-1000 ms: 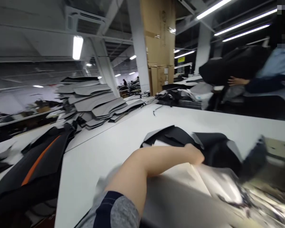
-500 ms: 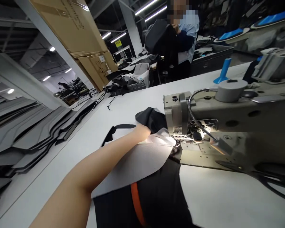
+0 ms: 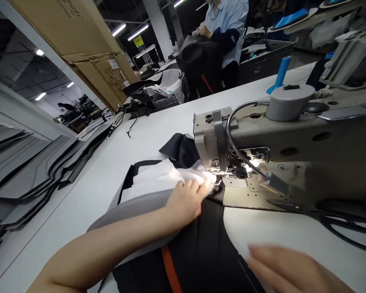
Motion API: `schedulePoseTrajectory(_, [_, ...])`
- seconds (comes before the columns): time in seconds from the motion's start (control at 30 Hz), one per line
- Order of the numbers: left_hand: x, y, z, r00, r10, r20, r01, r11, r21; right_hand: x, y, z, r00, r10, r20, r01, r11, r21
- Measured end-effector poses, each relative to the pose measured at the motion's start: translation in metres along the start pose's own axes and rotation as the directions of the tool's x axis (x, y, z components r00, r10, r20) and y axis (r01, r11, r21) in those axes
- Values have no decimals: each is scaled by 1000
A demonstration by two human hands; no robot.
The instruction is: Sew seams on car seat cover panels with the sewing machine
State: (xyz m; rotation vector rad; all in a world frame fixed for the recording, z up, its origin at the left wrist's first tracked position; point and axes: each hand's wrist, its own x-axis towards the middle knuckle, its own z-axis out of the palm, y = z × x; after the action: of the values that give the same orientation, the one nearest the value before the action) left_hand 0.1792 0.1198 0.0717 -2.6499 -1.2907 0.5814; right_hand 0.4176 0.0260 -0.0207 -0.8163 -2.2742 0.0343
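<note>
Toward five o'clock the right hand (image 3: 285,266), too blurred to tell its grip, is beside the black fabric (image 3: 209,248) at six, where the left hand (image 3: 184,205) bends its fingers over the pale fabric (image 3: 192,173), pinching or merely pressing I cannot tell, with the sewing machine (image 3: 256,133) at three and a co-worker (image 3: 234,24) at one.

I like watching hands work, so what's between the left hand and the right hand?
In the head view, black fabric comes first beside the left hand, then a strip of white tabletop before the blurred right hand.
</note>
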Motion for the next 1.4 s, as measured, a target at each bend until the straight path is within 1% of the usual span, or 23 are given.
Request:
schedulePoseTrajectory(0.03, [6,-3,2,999,-33,-10,33,999,1,14,11,11,998,-64,11,64,998,-22])
schedulePoseTrajectory(0.07, [13,-8,1,998,-60,-9,59,998,-15,29,20,25,986,-167,29,169,977,-128])
schedulePoseTrajectory(0.1, [19,-14,-1,997,-75,3,75,996,-45,45,28,40,981,-185,56,193,960,-201])
schedulePoseTrajectory(0.13, [26,-19,-3,997,-78,20,79,994,-81,60,34,54,983,-177,45,183,957,-224])
schedulePoseTrajectory(0.2, [36,-26,-8,996,-71,54,78,988,-132,84,38,79,995,-92,35,96,980,-175])
schedulePoseTrajectory(0.23, [39,-27,-10,996,-64,61,72,987,-140,92,37,87,997,-67,38,71,988,-134])
schedulePoseTrajectory(0.3, [44,-25,-11,998,-17,56,25,989,-144,99,32,95,996,-65,55,67,997,-41])
schedulePoseTrajectory(0.4, [47,-17,-5,990,123,68,-109,977,-184,90,20,92,995,-67,75,54,984,168])
schedulePoseTrajectory(0.43, [47,-14,-1,983,169,77,-151,968,-202,85,15,90,996,-56,75,40,978,205])
schedulePoseTrajectory(0.47, [47,-11,2,976,202,82,-182,960,-211,79,11,89,996,-52,66,38,980,195])
schedulePoseTrajectory(0.5, [47,-8,6,972,223,76,-203,957,-207,74,7,89,997,-56,50,49,990,129])
schedulePoseTrajectory(0.53, [46,-6,10,972,230,54,-216,958,-187,70,3,89,997,-73,32,73,997,16])
schedulePoseTrajectory(0.6, [44,-2,18,972,232,-21,-233,966,-115,66,-4,91,993,-115,9,114,970,-214])
schedulePoseTrajectory(0.67, [43,1,24,962,250,-106,-256,966,-45,65,-9,93,991,-131,14,128,936,-329])
schedulePoseTrajectory(0.73, [43,3,29,951,268,-154,-271,963,3,67,-11,92,990,-142,11,137,924,-356])
schedulePoseTrajectory(0.8, [43,4,33,948,277,-160,-278,960,17,68,-10,90,987,-158,13,153,924,-350])
schedulePoseTrajectory(0.87, [43,5,36,950,270,-159,-275,961,-9,68,-9,86,985,-172,26,171,931,-324])
schedulePoseTrajectory(0.97, [44,5,40,944,227,-237,-248,967,-60,67,-9,83,984,-177,24,177,943,-283])
schedulePoseTrajectory(1.03, [45,5,41,935,226,-275,-255,964,-74,66,-10,82,988,-156,14,154,949,-276])
schedulePoseTrajectory(1.13, [46,5,40,937,261,-234,-291,951,-104,66,-12,83,990,-142,11,139,945,-295])
schedulePoseTrajectory(1.27, [48,9,37,960,227,-166,-253,954,-158,66,-12,83,988,-151,22,150,941,-303])
schedulePoseTrajectory(1.4, [53,11,36,966,203,-158,-229,958,-170,64,-4,78,986,-168,-14,157,944,-289])
